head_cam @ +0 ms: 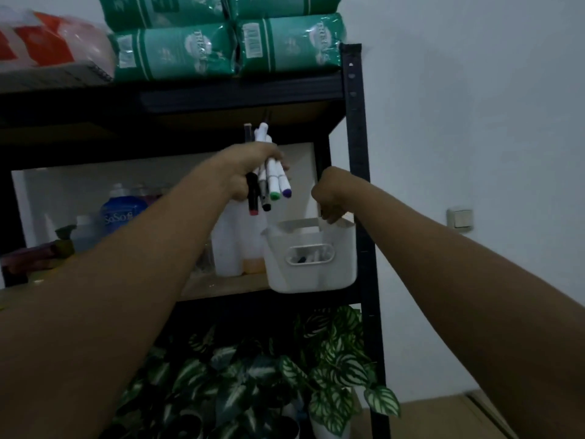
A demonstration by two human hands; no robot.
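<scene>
Here, markers (pixel 273 180) in left hand (pixel 248 167) above bin (pixel 311 278)

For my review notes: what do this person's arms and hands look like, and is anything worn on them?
The left hand and right hand are ungloved. The left arm and right arm are bare to the frame edge, no sleeves. No watch, bracelet or ring shows, though the picture is dim.

Dim bluish light, soft overall blur, deep shadow under shelf (pixel 221 99), glare on green packs (pixel 285 45), bent edges
</scene>
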